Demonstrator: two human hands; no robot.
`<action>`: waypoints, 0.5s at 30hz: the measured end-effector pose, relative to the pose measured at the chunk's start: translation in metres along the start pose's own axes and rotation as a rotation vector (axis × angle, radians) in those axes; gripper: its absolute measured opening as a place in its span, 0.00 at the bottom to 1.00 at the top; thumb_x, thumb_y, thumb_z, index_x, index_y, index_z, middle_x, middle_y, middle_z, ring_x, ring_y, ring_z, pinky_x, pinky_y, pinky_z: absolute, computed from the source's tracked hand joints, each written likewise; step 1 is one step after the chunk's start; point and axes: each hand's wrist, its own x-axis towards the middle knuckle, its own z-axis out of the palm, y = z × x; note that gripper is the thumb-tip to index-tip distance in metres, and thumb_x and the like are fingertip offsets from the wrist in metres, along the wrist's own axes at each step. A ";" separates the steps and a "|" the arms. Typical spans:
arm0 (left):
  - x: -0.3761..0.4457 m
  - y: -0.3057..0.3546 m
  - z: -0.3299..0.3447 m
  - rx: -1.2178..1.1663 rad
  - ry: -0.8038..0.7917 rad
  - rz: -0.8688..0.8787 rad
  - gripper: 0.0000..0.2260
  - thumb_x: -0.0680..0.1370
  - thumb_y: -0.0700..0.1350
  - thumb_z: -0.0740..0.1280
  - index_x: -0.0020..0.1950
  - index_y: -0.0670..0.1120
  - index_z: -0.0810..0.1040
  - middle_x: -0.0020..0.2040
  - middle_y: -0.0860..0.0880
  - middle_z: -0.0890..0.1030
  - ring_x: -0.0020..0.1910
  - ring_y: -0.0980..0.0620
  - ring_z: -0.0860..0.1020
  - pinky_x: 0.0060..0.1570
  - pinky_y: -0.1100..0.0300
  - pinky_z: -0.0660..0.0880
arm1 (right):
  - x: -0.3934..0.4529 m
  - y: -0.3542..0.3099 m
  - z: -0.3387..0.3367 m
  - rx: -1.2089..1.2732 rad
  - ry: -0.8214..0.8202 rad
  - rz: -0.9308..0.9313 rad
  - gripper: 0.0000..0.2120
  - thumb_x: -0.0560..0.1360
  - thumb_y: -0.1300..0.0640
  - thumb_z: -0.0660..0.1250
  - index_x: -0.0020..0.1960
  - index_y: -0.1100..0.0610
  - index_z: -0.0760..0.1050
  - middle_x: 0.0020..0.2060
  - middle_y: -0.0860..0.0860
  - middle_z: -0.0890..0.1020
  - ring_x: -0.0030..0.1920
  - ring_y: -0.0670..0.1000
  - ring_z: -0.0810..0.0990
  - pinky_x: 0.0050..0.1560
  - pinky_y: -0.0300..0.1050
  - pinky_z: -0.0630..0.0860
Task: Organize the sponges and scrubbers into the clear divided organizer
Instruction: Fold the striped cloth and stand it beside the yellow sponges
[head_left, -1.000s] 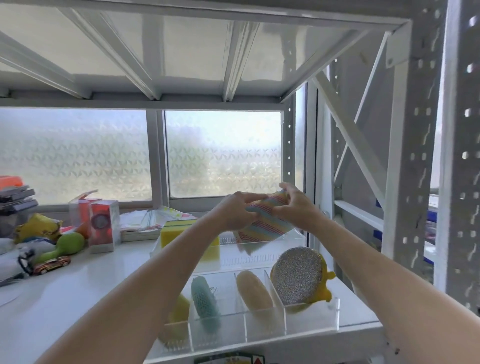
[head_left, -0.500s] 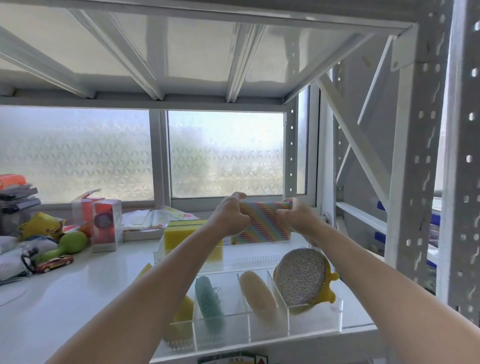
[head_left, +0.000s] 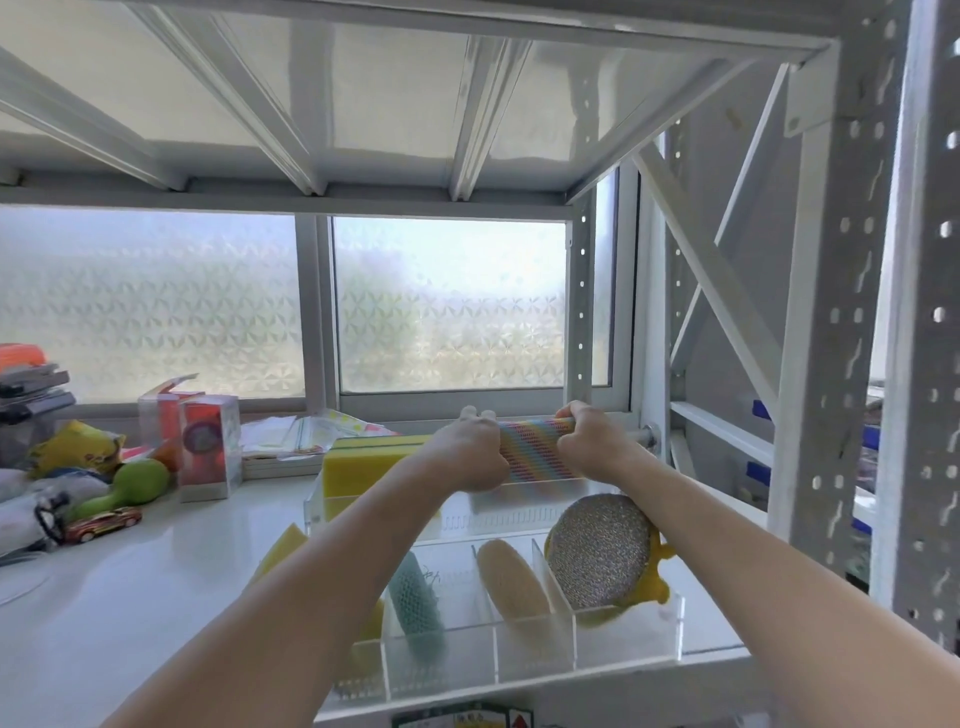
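Two hands hold one piece over the far part of the clear divided organizer (head_left: 628, 636), which stands on the white shelf (head_left: 130, 597) near its right edge. From big to small: the organizer has a long rear section and a row of front compartments. In the rear section a thick yellow sponge (head_left: 358, 465) stands at the left end. In front, the round metallic scrubber (head_left: 597, 553) leans in the rightmost compartment, the tan loofah pad (head_left: 511, 579) is in the next one, and the teal mesh scrubber (head_left: 418, 597) in the one after. The left forearm hides the leftmost part. The rainbow-striped sponge cloth (head_left: 535, 449) is gripped at both ends: the left hand (head_left: 470, 457) is closed on its left edge and the right hand (head_left: 592, 447) is closed on its right edge, and it stands upright just above the rear section. I think the step is to lower it into that section, to the right of the yellow sponge. To do this well, it should stay vertical and parallel to the back wall, and go straight down so the thin wall is not pushed. The metallic scrubber rises high just in front of the right wrist, so the wrist may knock it. On the left, boxes (head_left: 210, 447), a green toy (head_left: 137, 483) and a small toy car (head_left: 104, 522) lie well apart and do not disturb.
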 end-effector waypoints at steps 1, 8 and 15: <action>-0.001 0.001 -0.001 0.006 -0.003 0.001 0.22 0.74 0.42 0.58 0.68 0.42 0.64 0.62 0.43 0.68 0.61 0.43 0.73 0.60 0.53 0.72 | 0.000 0.000 -0.001 -0.012 -0.009 -0.002 0.18 0.74 0.64 0.56 0.63 0.60 0.67 0.50 0.56 0.76 0.51 0.54 0.76 0.50 0.46 0.76; 0.002 0.000 -0.002 0.026 -0.029 0.000 0.25 0.74 0.44 0.57 0.72 0.44 0.62 0.68 0.44 0.66 0.65 0.44 0.70 0.64 0.51 0.70 | -0.001 -0.003 -0.008 -0.097 -0.058 0.023 0.16 0.74 0.63 0.55 0.61 0.60 0.69 0.51 0.56 0.76 0.52 0.55 0.76 0.45 0.45 0.72; 0.004 -0.002 -0.002 0.125 0.034 0.067 0.22 0.73 0.47 0.59 0.66 0.45 0.69 0.63 0.44 0.74 0.63 0.45 0.71 0.64 0.52 0.68 | -0.002 -0.003 -0.010 -0.207 -0.086 -0.100 0.24 0.73 0.62 0.58 0.69 0.58 0.67 0.64 0.57 0.72 0.62 0.55 0.73 0.65 0.49 0.71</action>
